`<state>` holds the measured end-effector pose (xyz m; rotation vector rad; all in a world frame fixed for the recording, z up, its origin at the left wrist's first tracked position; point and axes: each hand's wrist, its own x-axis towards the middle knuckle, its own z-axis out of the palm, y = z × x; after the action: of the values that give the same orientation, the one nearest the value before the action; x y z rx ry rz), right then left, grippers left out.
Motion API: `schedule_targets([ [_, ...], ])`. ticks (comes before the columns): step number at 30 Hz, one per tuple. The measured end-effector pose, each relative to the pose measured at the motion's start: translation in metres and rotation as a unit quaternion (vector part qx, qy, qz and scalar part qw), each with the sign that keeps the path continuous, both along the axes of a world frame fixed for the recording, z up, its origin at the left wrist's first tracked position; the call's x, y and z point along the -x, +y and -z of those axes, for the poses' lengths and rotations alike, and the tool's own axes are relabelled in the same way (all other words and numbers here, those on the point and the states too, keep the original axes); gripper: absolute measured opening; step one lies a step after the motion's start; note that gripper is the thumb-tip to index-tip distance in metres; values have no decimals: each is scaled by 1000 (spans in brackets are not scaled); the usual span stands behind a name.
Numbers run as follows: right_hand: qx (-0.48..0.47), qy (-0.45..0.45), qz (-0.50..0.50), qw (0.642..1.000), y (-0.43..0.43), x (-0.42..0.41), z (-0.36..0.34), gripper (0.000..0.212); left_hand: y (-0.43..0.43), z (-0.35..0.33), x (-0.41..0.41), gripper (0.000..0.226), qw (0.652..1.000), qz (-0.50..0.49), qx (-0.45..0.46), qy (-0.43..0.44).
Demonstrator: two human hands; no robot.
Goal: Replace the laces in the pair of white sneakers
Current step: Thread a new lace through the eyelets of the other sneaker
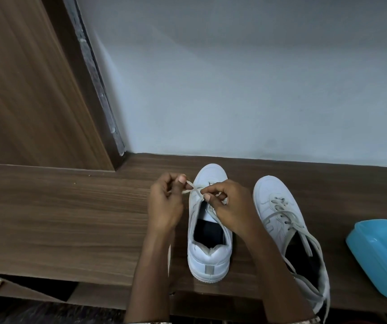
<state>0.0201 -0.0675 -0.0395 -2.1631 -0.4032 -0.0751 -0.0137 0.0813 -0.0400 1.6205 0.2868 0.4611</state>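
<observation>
Midway along a brown wooden ledge (71, 218), a person's left hand (164, 204) pinches one end of a pale lace (193, 187) between thumb and curled fingers, while the right hand (230, 206) pinches the other strand over the eyelets of a white sneaker (209, 256), its toe toward the far wall. A second white sneaker (279, 206) stands just to its right, its loose lace (304, 232) trailing toward the near edge. Further right lies a blue plastic container (379, 256); a wooden door (24, 90) rises at far left

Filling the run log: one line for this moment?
left hand pinches lace | right hand pinches lace | sneaker lacing begun | other sneaker laced, untied
</observation>
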Motion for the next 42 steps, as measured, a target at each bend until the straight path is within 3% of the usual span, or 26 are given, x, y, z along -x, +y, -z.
schedule_targets([
  [4,11,-4,-2,1000,-4,-1,-1,12,11,-21,7,22,984,-55,163,-43],
  [9,42,-37,-21,998,7,5,-6,43,21,-34,16,21,979,-13,185,-88],
  [12,75,-104,-19,992,21,10,-7,16,21,-40,18,21,972,38,210,-101],
  [14,21,-154,0,988,25,11,-10,8,24,-35,18,25,978,64,185,-69],
  [18,-100,-187,11,977,28,15,-23,7,22,-24,26,25,986,151,20,63],
  [20,-135,-160,-20,978,33,22,-30,7,13,-24,28,24,976,204,26,71],
  [25,-169,-62,-99,979,38,26,-32,21,14,-17,16,18,994,101,-4,36],
  [30,-106,-25,-11,994,6,1,-11,28,22,-21,15,18,988,16,143,-55],
  [33,-42,-17,-41,998,-3,-1,-5,22,28,-22,14,26,948,28,311,-69],
  [36,-9,-71,-54,996,4,1,-2,15,27,-20,15,22,919,73,380,-78],
  [39,23,-81,-45,995,15,4,-1,12,25,-20,15,23,930,73,354,-65],
  [42,45,-137,-28,989,25,9,-3,6,25,-20,20,25,978,56,201,6],
])
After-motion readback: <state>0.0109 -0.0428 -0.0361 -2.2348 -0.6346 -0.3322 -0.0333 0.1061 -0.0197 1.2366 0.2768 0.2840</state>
